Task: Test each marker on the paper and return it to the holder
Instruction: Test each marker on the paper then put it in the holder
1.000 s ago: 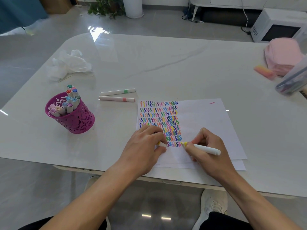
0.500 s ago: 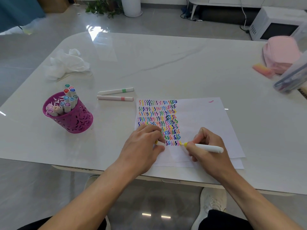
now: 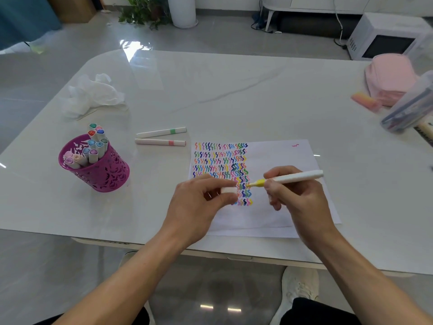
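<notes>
Pinched in the right hand (image 3: 297, 198), the yellow marker (image 3: 297, 177) lay sideways over the paper (image 3: 281, 156); its tip pointed left at the white cap (image 3: 229, 190), pinched in the left hand (image 3: 199, 202) just beside it. The purple holder (image 3: 103, 174) stood well apart to the left, nearer that hand.

A: The table (image 3: 234, 90)?
B: Polished stone by the look, white with grey veins, glossy enough to mirror window light at upper left.
A: The holder (image 3: 103, 177) at lower left?
B: Magenta openwork, faint sheen; plastic or painted metal, I can't tell.
A: The marker (image 3: 297, 177), centre right?
B: Smooth white plastic barrel. The paper (image 3: 281, 156) beneath is matt.
A: That heap (image 3: 93, 95), upper left?
B: Thin crumpled tissue or film, soft and white. The floor (image 3: 222, 38) beyond is glossy tile.
</notes>
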Demonstrator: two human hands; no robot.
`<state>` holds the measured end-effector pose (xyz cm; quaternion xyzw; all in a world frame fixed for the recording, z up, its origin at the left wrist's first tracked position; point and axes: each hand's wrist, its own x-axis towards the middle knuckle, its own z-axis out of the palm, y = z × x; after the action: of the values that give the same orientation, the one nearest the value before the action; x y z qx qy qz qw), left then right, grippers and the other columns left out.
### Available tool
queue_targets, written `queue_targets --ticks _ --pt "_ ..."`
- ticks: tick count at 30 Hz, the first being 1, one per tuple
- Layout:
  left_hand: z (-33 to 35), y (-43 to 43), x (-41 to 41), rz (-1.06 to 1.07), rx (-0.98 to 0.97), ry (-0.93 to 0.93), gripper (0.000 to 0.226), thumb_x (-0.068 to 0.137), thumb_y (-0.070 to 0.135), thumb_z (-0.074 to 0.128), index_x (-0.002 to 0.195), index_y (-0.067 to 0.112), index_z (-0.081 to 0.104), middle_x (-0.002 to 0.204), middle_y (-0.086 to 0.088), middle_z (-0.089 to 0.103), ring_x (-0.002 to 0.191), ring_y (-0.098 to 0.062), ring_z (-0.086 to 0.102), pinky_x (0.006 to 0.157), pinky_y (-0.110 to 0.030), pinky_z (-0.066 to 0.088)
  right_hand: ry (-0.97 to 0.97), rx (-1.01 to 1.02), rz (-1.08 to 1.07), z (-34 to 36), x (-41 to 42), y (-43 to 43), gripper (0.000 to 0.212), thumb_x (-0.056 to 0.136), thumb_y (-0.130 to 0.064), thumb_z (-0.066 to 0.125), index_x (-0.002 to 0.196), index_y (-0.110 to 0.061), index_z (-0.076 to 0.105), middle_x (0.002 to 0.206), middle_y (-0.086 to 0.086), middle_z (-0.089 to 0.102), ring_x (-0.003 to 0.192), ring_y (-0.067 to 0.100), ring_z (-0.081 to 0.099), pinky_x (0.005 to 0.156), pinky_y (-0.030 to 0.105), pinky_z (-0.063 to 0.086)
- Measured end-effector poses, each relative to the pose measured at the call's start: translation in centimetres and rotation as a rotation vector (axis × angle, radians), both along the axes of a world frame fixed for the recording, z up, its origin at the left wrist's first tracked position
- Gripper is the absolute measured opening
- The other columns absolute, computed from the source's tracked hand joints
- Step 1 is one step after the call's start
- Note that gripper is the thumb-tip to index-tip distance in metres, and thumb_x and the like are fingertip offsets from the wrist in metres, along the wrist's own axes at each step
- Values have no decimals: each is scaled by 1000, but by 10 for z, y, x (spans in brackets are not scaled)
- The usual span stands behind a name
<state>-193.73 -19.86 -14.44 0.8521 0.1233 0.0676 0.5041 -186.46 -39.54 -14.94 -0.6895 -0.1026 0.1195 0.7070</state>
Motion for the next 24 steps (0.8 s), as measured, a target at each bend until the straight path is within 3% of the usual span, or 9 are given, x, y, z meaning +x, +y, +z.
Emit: queue_targets --ticks 3,7,11,15,24 --pt "0 -1 1 18 -160 64 22 85 25 78 106 32 77 80 16 75 77 -2 68 77 -21 54 26 47 33 4 -3 3 13 86 -16 63 86 -17 76 66 6 64 62 24 59 56 30 48" --pt "0 -1 1 -7 -204 82 19 89 20 75 105 29 77 73 13 73 70 -1 65 74 -22 55 18 46 23 8 -7 6 14 86 -17 63 90 -12 75 67 9 67 63 25 64 56 32 52" --pt "0 -3 1 -33 -168 82 18 89 23 74 103 34 77 78 16 73 75 -3 64 78 -31 57 -1 24 14 9 -8 6 11 89 -15 66 92 -11 76 71 12 70 64 26 67 58 33 56" --pt "0 -5 1 -86 -118 72 15 89 27 74 102 33 78 80 6 68 77 -16 58 73 -37 50 -32 -42 54 7 -10 6 12 98 -4 65 94 -9 76 73 16 72 64 30 68 58 34 57" --pt "5 -5 -2 -209 57 2 23 100 36 56 95 21 73 78 2 62 75 -18 55 69 -41 49 7 20 105 13 -12 10 12 96 -13 64 94 -1 63 75 19 74 65 32 72 62 37 60"
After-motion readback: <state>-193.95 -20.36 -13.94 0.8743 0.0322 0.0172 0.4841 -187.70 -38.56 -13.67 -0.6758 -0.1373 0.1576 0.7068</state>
